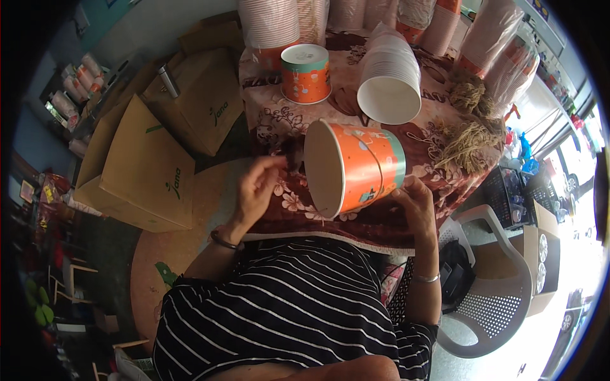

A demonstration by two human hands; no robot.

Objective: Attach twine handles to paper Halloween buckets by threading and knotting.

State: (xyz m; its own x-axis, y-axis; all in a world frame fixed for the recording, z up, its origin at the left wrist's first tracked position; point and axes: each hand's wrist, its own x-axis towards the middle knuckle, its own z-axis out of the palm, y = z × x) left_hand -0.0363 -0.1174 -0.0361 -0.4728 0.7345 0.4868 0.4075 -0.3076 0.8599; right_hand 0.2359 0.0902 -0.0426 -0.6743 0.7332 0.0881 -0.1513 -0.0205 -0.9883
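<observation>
An orange paper bucket [368, 168] with a green band is tilted on its side above the table, its white open mouth toward the left. A thin string runs around its wall. My right hand [416, 200] grips the bucket near its base, thumb and fingers closed on the edge. Left of the mouth, apart from the rim, is my left hand [254, 187]; its fingers stretch toward the bucket, slightly blurred, with nothing visible in them. Loose bundles of tan twine [464, 149] lie on the right part of the table.
On the patterned tablecloth [270, 120] stand an upside-down orange bucket [305, 79] and a lying stack of nested white buckets [391, 95]. Several plastic-wrapped stacks line the back. Cardboard boxes [143, 171] sit at the left; a plastic chair [489, 305] stands at the right.
</observation>
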